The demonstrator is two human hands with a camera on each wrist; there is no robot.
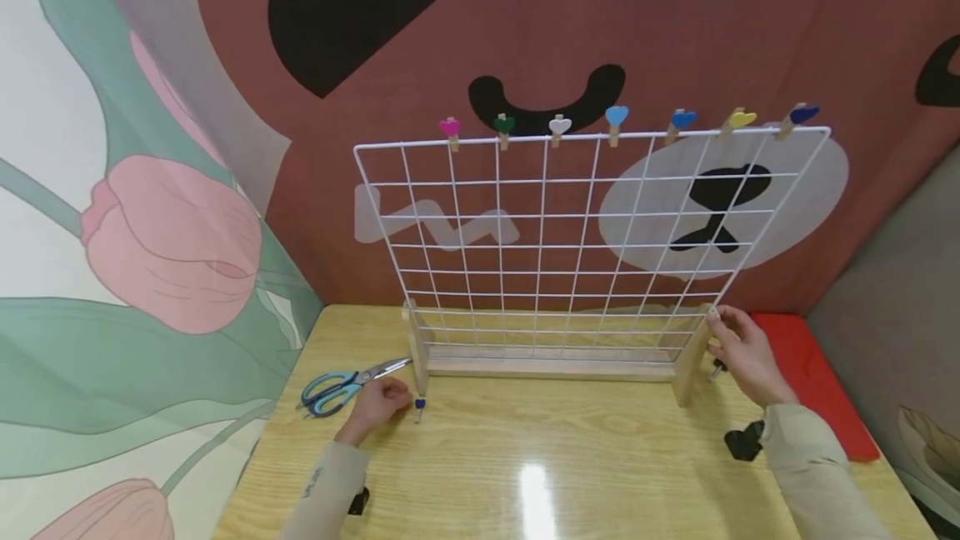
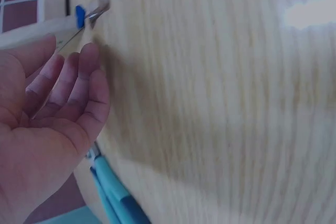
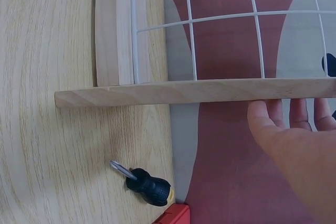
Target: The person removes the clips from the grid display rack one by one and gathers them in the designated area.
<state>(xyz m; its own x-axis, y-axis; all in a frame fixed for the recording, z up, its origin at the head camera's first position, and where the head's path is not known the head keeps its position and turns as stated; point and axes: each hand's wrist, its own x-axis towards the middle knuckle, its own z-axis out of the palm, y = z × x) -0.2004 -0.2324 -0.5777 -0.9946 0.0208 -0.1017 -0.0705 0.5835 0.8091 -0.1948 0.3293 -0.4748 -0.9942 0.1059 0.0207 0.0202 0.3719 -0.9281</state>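
A white wire grid stands upright in a wooden base at the back of the table, with several heart-topped clothespins clipped along its top edge. My right hand touches the base's right wooden foot with straight fingers. My left hand rests on the table by the base's left foot, palm bare and fingers relaxed, holding nothing. A small blue-handled metal piece lies just right of that hand. Blue-handled scissors lie to its left.
A short black-handled screwdriver lies on the table beside the right foot. A flat red object sits at the table's right edge. Patterned walls close in behind and on the left. Bare wooden tabletop stretches in front of the base.
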